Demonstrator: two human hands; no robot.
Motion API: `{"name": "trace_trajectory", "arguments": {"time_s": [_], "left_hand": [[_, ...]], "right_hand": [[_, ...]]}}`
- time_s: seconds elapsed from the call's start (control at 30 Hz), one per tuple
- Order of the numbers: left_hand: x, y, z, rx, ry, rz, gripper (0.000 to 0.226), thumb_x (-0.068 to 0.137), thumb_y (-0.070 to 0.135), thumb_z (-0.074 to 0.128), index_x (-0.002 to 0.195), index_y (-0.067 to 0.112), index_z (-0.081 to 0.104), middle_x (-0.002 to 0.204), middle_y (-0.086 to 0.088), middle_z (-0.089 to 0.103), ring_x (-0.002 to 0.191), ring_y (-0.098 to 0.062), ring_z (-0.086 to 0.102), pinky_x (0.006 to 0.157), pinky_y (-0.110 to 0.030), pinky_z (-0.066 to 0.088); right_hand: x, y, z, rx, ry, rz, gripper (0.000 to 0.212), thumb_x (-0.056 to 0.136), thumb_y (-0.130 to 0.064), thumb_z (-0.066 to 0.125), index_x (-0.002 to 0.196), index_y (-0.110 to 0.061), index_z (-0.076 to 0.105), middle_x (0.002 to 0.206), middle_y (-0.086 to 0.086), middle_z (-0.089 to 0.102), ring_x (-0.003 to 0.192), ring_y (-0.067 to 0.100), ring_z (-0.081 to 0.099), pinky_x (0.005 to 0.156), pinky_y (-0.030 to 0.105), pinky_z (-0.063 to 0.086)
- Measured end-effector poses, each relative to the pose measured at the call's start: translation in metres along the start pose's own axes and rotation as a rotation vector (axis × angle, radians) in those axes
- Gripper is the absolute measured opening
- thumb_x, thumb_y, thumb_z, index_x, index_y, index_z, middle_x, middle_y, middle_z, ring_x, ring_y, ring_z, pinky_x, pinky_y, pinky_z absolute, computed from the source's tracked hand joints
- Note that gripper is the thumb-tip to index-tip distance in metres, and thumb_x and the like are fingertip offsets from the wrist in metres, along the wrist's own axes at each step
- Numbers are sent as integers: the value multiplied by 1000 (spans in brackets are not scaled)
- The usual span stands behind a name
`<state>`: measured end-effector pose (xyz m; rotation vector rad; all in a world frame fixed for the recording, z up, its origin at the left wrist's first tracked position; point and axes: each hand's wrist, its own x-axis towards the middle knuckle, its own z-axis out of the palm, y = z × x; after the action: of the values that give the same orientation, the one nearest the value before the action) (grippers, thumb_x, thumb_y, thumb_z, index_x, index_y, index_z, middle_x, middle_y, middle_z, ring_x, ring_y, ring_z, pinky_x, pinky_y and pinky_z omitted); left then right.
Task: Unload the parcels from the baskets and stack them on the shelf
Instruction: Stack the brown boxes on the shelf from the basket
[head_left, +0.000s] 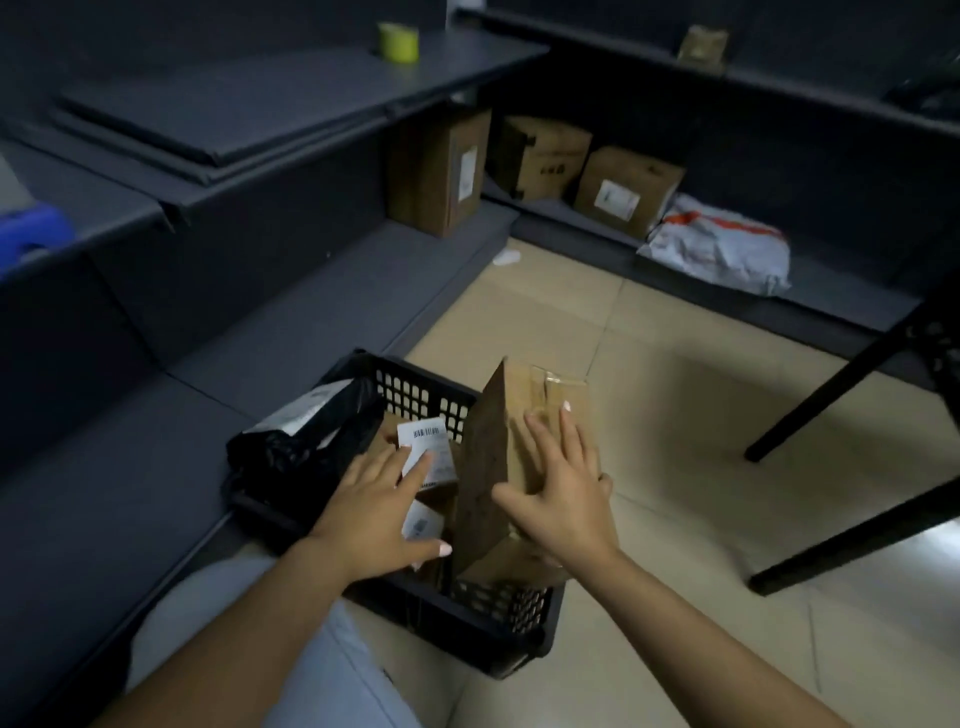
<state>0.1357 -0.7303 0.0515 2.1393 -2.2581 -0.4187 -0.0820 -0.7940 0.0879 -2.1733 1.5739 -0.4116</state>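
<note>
The right hand (563, 491) lies flat, fingers straight and spread, against the broad face of a tall brown cardboard box (511, 462) that stands tilted at the right side of the black perforated plastic basket (470, 621); the thumb points toward the box's dark left face. Nothing is curled round the box, so this grip is fully open. The left hand (376, 512) is also open, fingers extended and resting on a small cardboard parcel with a white barcode label (428, 452) inside the basket. A second white-labelled parcel (422, 522) shows beneath that hand. A black plastic mailer bag with a white label (306, 436) fills the basket's left side and overhangs its rim.

The basket sits on the beige tiled floor (691, 415), against the edge of the dark grey bottom shelf (291, 332). Beyond the basket, three brown cardboard boxes (441, 171) (543, 156) (626, 189) and a white plastic mailer (719, 249) rest on the bottom shelves.
</note>
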Motion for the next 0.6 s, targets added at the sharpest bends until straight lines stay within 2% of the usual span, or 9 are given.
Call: {"name": "trace_trajectory", "arguments": {"time_s": [0.03,0.17,0.37,0.43,0.53,0.6], "left_hand": [[-7,5,-6,2,4,5,132,45,100,8,153,25,-6,161,-4,-3,147,-21,-7,119,-42,-2],[-39,14,-40,6,58,-9,123,53,94,21,150,28,-14,161,-1,-8,147,-18,-11,117,-36,-7],[-95,-2,-104,-24,223,-171,118,60,91,33,146,33,-23,161,-1,-7,147,-20,-6,118,-36,-3],[-114,-11,-128,-51,299,-211,119,63,90,40,147,34,-23,161,0,-6,147,-19,-4,119,-37,2],[-146,-25,-164,-86,420,-225,127,56,92,48,145,38,-25,161,1,-3,147,-16,2,119,-40,13],[-168,-34,-180,-111,472,-233,129,57,86,55,145,38,-26,161,4,-4,147,-15,5,117,-42,21]], "right_hand": [[-3,-8,-13,34,34,-14,88,68,-67,52,146,-48,16,159,-15,-10,146,14,-6,111,60,17],[-10,-50,-57,202,129,-106,89,63,-68,50,144,-51,20,159,-18,-3,146,12,2,113,57,20],[-17,-146,-99,361,192,-322,87,61,-63,52,143,-51,25,158,-16,8,145,12,9,113,55,21],[-22,-179,-105,331,206,-412,87,61,-64,50,143,-51,23,159,-16,8,145,12,8,114,55,19],[-32,-225,-109,283,179,-538,91,60,-70,45,145,-49,19,159,-16,5,145,11,6,113,57,19],[-39,-252,-108,264,144,-619,89,64,-71,48,145,-49,18,159,-16,3,145,10,4,111,58,18]]}}
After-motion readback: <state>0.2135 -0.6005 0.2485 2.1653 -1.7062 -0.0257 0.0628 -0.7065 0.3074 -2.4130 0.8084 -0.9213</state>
